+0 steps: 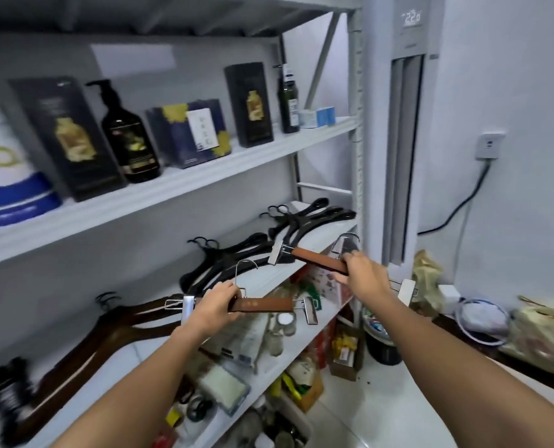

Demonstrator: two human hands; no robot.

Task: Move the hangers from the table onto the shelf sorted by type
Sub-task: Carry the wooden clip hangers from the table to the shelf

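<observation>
Both hands are clamped on clip hangers right now, one each. Left hand [216, 303] has its fingers wrapped over the brown wooden bar of a clip hanger [261, 304], gripping near the bar's left end, right under the wire hook, with metal clips sticking out on both sides. Right hand [363, 270] is closed around the right end of a second clip hanger [317, 258], which is tilted so its left clip sits higher than the hand, and its other clip pokes out past the wrist.

Using the middle shelf [159, 334] as the landmark: both hangers are held in the air just in front of its front edge, not resting on it. The left one hangs off the middle of the edge, the right one further along toward the shelf's right end by the grey upright.

Already lying on that shelf: a pile of black plastic hangers [304, 218] at the far right end, another black pile [224, 263] next to it toward the centre, then dark brown wooden hangers [114, 328] further left. Something dark and blurry sits at the far left end, can't tell what.

One level up from that shelf are bottles and dark boxes [248, 103].
</observation>
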